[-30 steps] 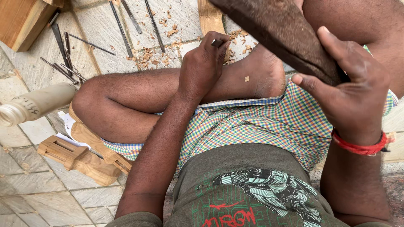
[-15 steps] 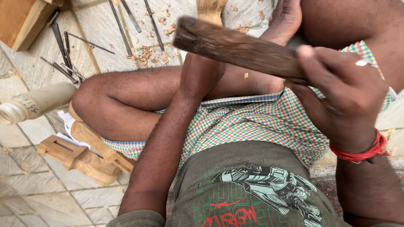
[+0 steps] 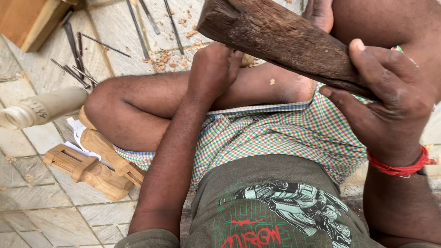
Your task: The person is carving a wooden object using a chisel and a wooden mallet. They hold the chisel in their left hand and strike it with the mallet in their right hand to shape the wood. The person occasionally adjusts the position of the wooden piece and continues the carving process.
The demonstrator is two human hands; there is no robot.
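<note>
I sit cross-legged on a tiled floor. My right hand [image 3: 390, 101], with a red thread band on the wrist, grips a thick, rough, dark wooden mallet [image 3: 275, 39] that slants up to the left above my lap. My left hand [image 3: 213, 69] is closed in a fist in front of my shin, under the mallet's head. What the fist holds is hidden; earlier frames show a thin tool tip sticking out of it.
Several thin metal chisels [image 3: 76, 59] lie on the tiles at upper left among wood chips [image 3: 161, 57]. A pale plastic bottle [image 3: 41, 108] lies at left. Carved light wooden pieces [image 3: 87, 167] rest beside my thigh. A wooden block [image 3: 32, 20] sits in the top-left corner.
The mallet has swung leftward and down over my left fist, now filling more of the upper view. My left hand has stayed by my foot.
</note>
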